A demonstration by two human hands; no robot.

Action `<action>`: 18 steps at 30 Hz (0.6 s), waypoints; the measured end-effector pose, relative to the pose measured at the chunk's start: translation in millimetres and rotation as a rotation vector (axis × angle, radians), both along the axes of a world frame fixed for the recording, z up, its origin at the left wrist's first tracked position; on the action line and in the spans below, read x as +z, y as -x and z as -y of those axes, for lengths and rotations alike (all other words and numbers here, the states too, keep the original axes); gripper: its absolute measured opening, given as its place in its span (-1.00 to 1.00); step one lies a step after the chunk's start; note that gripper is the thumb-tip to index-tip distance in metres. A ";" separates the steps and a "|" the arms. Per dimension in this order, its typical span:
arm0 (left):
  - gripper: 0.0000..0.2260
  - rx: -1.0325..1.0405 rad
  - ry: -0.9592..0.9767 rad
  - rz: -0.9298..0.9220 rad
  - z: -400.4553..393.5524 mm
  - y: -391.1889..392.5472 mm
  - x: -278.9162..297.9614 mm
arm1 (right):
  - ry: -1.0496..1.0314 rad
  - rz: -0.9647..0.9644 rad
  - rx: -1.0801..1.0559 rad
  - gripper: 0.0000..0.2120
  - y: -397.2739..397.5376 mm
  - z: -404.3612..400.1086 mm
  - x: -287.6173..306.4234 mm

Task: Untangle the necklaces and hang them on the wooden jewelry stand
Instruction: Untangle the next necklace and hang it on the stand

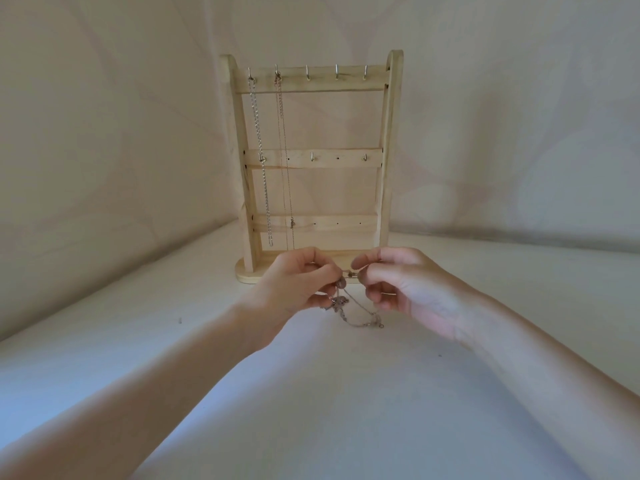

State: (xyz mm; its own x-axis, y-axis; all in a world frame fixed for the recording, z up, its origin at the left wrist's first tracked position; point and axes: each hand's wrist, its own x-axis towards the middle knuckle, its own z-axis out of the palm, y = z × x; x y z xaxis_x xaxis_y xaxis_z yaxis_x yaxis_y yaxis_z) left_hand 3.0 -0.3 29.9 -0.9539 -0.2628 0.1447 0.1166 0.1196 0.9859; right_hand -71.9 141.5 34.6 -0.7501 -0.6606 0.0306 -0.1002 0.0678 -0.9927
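Pale cloth (104,358) covers the surface across the lower frame and rises as a backdrop behind. Left of centre, low in the frame, the left hand (294,285) has its fingers curled, thumb and fingertips pinching a tangled necklace (349,306) at a small knot of chain and charms. Above it, in the upper middle of the frame, the wooden jewelry stand (311,157) stands upright on its rounded base, with three crossbars carrying small metal hooks. On the top bar's leftmost hook hangs a thick silver chain (261,161), reaching down to the lowest bar. Just right of it, from the second hook, hangs a thin chain (284,161) with a small pendant near the bottom bar. The remaining top hooks, further right, are bare. Directly in front of the stand's base, the tangled necklace stretches taut between the two hands, with loose loops drooping below them toward the cloth; whether they touch it is unclear. Right of centre, the right hand (401,289) also has curled fingers, thumb and forefinger pinching the other end of the chain.
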 end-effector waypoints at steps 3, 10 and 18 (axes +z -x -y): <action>-0.83 0.007 0.040 -0.004 -0.3 -0.5 -1.0 | -0.128 -0.158 -0.017 -0.80 -1.6 -0.8 -1.5; -0.88 -0.005 0.043 -0.025 -0.4 0.9 -1.5 | -0.027 -0.096 0.099 -0.87 -4.0 1.1 0.0; -0.91 -0.126 -0.322 -0.013 4.6 0.0 3.1 | -0.064 -0.095 0.109 -0.95 -5.1 -0.7 -0.3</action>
